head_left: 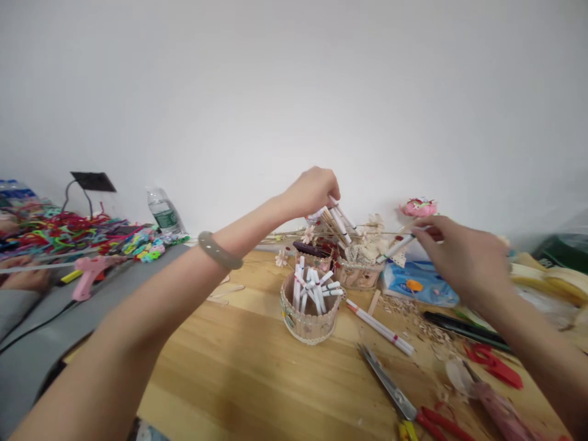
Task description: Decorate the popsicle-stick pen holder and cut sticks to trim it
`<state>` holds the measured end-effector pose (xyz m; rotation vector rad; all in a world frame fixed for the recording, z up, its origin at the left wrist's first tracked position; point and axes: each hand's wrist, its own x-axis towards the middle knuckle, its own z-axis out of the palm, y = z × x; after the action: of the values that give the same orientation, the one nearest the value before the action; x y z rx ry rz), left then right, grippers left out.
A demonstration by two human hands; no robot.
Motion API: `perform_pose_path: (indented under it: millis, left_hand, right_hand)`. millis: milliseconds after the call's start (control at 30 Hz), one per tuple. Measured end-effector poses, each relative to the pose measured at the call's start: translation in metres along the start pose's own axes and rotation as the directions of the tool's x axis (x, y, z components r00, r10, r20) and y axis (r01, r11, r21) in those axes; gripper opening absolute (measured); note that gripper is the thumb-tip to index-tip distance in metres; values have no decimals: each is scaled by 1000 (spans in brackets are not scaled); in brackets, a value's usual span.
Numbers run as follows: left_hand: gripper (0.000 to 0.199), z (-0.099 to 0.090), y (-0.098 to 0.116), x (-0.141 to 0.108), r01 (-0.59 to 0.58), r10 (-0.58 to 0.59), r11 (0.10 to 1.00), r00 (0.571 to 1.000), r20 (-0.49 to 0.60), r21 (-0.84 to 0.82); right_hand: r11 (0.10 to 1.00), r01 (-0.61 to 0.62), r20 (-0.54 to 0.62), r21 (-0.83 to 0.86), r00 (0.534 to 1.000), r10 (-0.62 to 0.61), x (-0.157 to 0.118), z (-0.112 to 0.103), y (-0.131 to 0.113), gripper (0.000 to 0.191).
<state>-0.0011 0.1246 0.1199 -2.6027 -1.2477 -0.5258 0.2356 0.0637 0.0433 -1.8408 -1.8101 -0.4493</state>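
My left hand (316, 191) reaches to the back of the table, its fingers closed on the end of a white marker (345, 214) among others standing in a stick-sided container (361, 275). My right hand (463, 254) pinches a white marker with a dark band (399, 246), slanting over the right side of that container. In front, a round holder (310, 327) covered with wooden sticks contains several white markers (315, 288) leaning different ways. Dried flowers (309, 234) poke out around the back container.
Loose markers (381, 327), red-handled scissors (390, 383) and wood shavings (425, 321) lie at right. A blue tissue pack (418, 283) is beneath my right hand. At left are a pink glue gun (89, 275), a water bottle (163, 210), colourful pipe cleaners (59, 226) and another person's hand (27, 275).
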Motion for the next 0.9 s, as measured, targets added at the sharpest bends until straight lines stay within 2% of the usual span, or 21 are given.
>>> perform_pose_path:
  millis: [100, 200, 267, 333, 367, 433, 500, 567, 600, 700, 800, 900]
  left_hand:
    - [20, -32, -5, -32, 29, -35, 997, 995, -95, -70]
    - [22, -58, -11, -66, 55, -60, 991, 997, -42, -119]
    - [23, -67, -12, -82, 56, -53, 988, 998, 22, -145]
    - [20, -67, -9, -91, 26, -10, 987, 995, 98, -156]
    - [18, -63, -5, -94, -5, 27, 988, 990, 141, -154]
    - [20, -49, 3, -96, -104, 133, 985, 964, 228, -134]
    - [24, -27, 13, -96, -198, 219, 975, 928, 300, -100]
    - [25, -2, 20, -96, -253, 281, 960, 883, 375, -123]
    - [23, 11, 22, -95, -243, 273, 962, 873, 404, -123]
    - [26, 36, 23, -91, -236, 282, 958, 870, 405, -161]
    - [39, 43, 15, -81, -206, 277, 953, 887, 369, -222]
    - [39, 41, 5, -67, -127, 196, 965, 932, 305, -231]
  right_hand:
    - [979, 79, -231, 189, 972, -34, -17, -31, -7, 30]
    - [882, 132, -261, 452, 965, -11, -34, -51, -22, 25]
    - [824, 231, -249, 518, 962, -113, -43, -50, -36, 20]
    - [777, 341, -216, 529, 940, -266, -49, -37, -50, 17]
    - [754, 382, -194, 534, 923, -331, -51, -27, -57, 16]
    - [767, 360, -48, 531, 916, -397, -53, -8, -69, 17]
    - [789, 356, 114, 500, 877, -467, -52, 9, -76, 19]
    - [806, 350, 200, 477, 850, -487, -44, 19, -75, 19]
    - [823, 332, 217, 461, 857, -467, -38, 22, -72, 20]
    - [903, 227, 257, 364, 908, -332, -13, 29, -60, 25]
    - [941, 214, 338, 262, 893, -297, 9, 44, -54, 18]
    - [970, 216, 404, 109, 883, -241, 16, 66, -59, 19]
